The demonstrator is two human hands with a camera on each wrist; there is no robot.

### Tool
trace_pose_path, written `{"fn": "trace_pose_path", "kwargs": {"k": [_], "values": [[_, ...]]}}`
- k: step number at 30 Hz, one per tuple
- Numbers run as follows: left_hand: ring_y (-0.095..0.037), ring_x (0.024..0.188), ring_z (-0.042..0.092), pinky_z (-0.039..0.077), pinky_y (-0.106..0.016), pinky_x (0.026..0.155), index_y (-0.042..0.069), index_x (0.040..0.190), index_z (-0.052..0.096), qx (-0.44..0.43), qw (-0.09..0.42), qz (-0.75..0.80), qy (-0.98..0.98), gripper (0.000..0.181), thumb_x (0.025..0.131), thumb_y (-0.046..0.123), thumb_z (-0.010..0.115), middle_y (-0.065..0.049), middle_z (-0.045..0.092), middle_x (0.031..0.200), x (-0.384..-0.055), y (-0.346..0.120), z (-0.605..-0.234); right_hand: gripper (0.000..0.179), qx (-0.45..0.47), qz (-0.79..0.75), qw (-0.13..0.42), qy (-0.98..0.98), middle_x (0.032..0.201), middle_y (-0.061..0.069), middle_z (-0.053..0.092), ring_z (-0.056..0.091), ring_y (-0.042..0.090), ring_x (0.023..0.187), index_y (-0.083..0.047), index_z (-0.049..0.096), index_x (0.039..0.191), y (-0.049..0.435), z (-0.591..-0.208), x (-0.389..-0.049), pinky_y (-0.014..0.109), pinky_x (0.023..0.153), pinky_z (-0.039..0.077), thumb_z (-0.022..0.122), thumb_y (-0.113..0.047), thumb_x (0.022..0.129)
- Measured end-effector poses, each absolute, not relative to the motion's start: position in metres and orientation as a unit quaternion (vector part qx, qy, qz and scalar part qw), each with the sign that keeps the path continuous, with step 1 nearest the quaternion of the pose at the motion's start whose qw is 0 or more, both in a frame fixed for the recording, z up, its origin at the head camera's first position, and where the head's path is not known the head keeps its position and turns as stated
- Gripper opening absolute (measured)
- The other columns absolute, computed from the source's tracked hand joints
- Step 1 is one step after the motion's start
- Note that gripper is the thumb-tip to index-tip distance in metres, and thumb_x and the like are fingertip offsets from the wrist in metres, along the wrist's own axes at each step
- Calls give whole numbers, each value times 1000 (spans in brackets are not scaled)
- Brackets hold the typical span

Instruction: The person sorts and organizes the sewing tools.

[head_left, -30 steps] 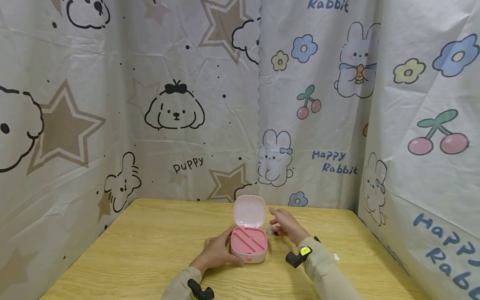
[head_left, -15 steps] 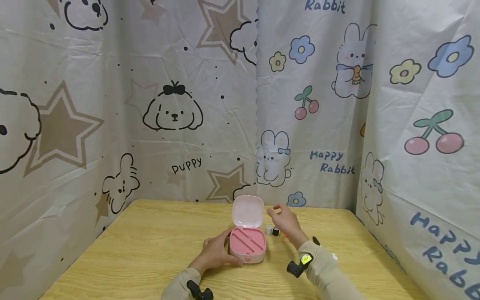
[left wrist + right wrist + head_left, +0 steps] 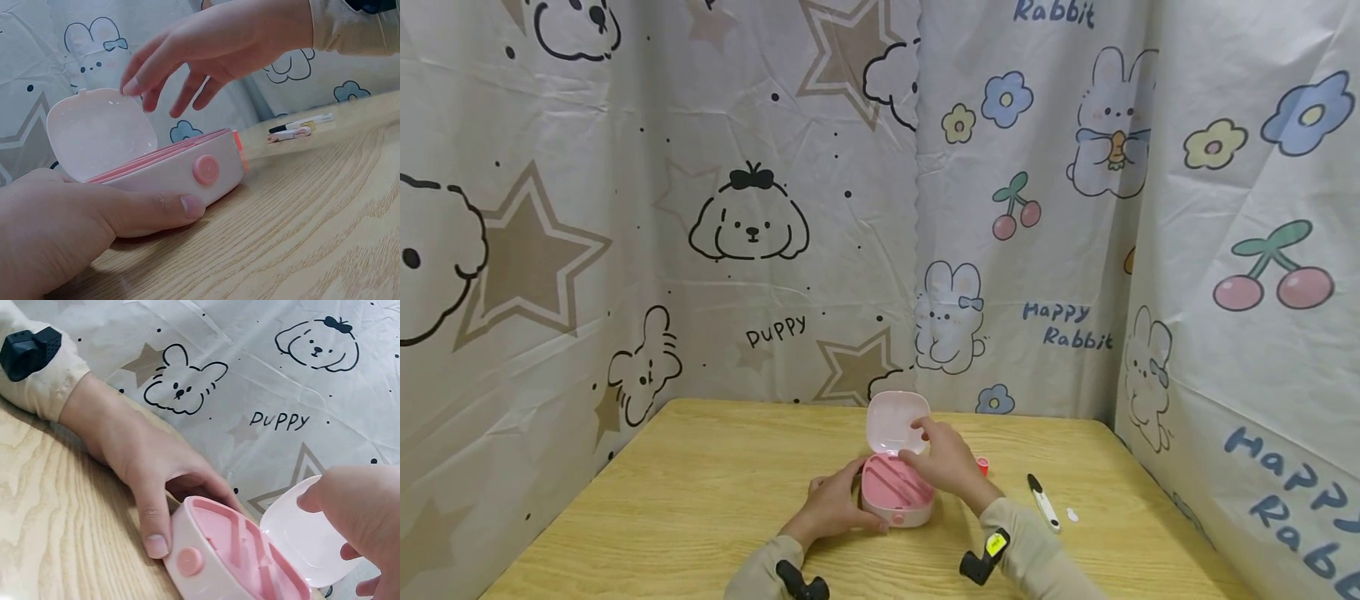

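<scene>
A small pink-and-white plastic box [image 3: 898, 500] stands on the table with its pale lid [image 3: 891, 423] tilted up at the back. Its pink inner tray [image 3: 240, 547] has diagonal ridges. My left hand [image 3: 833, 502] grips the box's left side, thumb along the front near the round pink button [image 3: 205, 169]. Over the tray's right side hovers my right hand [image 3: 949, 458], fingers loosely bent, with nothing visible between them. In the left wrist view this right hand [image 3: 206, 53] is above the box, apart from it.
Right of the box is a small red item [image 3: 982, 466], partly behind my right hand. Farther right lie a slim black-and-white tool [image 3: 1043, 502] and a small white piece [image 3: 1072, 515]. A printed curtain [image 3: 760, 292] encloses the table [image 3: 700, 467].
My right hand has moved left from beside the box to above its tray. The small white and black pieces seen earlier are now hidden; the slim tool has come into view. My left hand stays.
</scene>
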State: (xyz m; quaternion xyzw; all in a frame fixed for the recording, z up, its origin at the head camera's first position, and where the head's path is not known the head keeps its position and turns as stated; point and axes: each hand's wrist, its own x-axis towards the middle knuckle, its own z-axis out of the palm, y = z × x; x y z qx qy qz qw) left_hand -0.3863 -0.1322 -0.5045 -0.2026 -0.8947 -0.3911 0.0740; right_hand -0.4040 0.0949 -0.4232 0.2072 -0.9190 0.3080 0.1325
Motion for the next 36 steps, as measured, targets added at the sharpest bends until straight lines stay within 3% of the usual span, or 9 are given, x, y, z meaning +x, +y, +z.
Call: {"fn": "trace_pose_path", "kwargs": {"k": [5,13,18,25,36], "values": [[-29,135,52,25,-57,94,7,155,44,-201,71,-391,-895,117,63,59,95,-8,54,152,-385,-131,-504,49,249,272,124,-921,115,10,67,63,24,98,-9,64,131,91,-436,-403,45,81,54,80,-31,90],[-30,134,52,24,-59,95,7,155,44,-201,68,-395,-894,116,63,57,95,-10,53,152,-383,-130,-504,47,295,212,151,-919,100,4,68,59,18,85,-11,69,125,83,-450,-398,40,72,48,82,-34,86],[-29,136,50,22,-61,97,8,156,43,-196,58,-393,-896,116,64,59,94,-9,51,154,-384,-129,-503,47,290,204,136,-925,95,0,65,55,15,81,-12,70,125,80,-453,-394,36,69,44,81,-37,86],[-32,135,51,23,-62,96,4,156,42,-204,68,-393,-894,118,65,57,95,-12,51,153,-381,-130,-501,44,295,197,148,-923,95,0,64,54,15,83,-11,73,122,78,-456,-392,35,69,44,79,-39,88],[-30,135,52,25,-59,96,4,156,41,-204,73,-380,-899,118,65,58,94,-12,53,152,-382,-131,-502,27,317,228,171,-905,102,2,65,56,17,92,-10,80,112,79,-467,-393,37,79,46,78,-28,92]]}}
